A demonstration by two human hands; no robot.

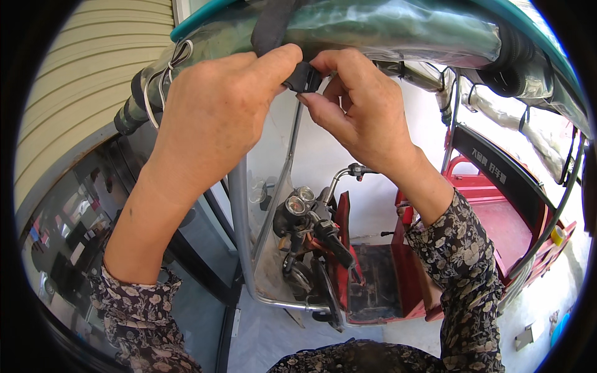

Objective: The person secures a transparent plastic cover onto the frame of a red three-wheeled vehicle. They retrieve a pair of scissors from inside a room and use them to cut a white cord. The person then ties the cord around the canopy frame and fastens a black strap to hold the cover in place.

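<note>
A black strap (272, 30) hangs over a rolled-up clear plastic cover (398, 38) at the top of the view. At its lower end is a black plastic buckle (303, 78). My left hand (217, 102) is closed around the strap and the buckle's left side, and its fingertips are partly hidden. From the right, my right hand (367, 109) pinches the buckle's other side between thumb and forefinger. The buckle sits just below the roll, between my two hands.
Below stands a red cargo tricycle with handlebars (339, 177), round gauges (296, 205) and a red cargo bed (497, 214). A metal frame post (239, 211) rises at its front. On the left are a glass door (81, 248) and a ribbed shutter (93, 74). Yellow tape (558, 235) sits far right.
</note>
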